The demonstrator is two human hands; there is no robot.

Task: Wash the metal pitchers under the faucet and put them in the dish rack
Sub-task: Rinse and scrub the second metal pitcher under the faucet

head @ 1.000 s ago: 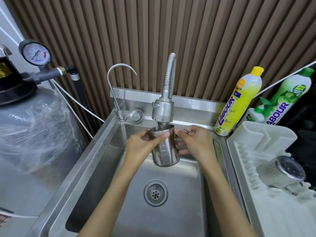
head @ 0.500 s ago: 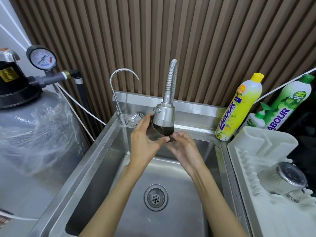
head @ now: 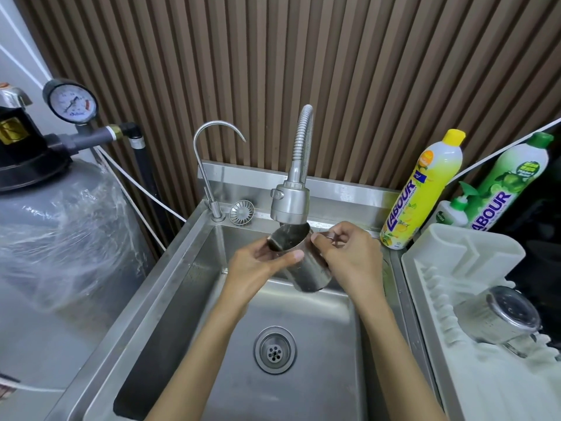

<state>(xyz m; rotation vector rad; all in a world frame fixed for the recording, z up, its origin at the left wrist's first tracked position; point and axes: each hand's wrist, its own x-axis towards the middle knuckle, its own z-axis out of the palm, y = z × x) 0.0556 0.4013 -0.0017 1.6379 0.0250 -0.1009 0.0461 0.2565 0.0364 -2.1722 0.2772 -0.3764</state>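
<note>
A shiny metal pitcher [head: 309, 270] is tilted under the flexible faucet's spray head [head: 290, 203], its open mouth turned up and to the left just below the head. My left hand [head: 261, 268] grips its rim and side, thumb across the front. On the right, my right hand [head: 349, 259] holds the pitcher by its handle side, fingers curled. A second metal pitcher [head: 498, 319] lies on its side in the white dish rack [head: 473, 256].
The steel sink [head: 170, 314] has a drain [head: 274, 349] below my hands. A thin gooseneck tap [head: 209, 165] and a loose strainer [head: 241, 211] stand at the back left. Detergent bottles, one yellow [head: 422, 189] and one green [head: 510, 180], stand at the back right. A grey tank [head: 60, 238] fills the left.
The pitcher went from upright under the faucet to raised and tilted against the spray head, then lower and tilted again. My right hand has returned to its handle side.
</note>
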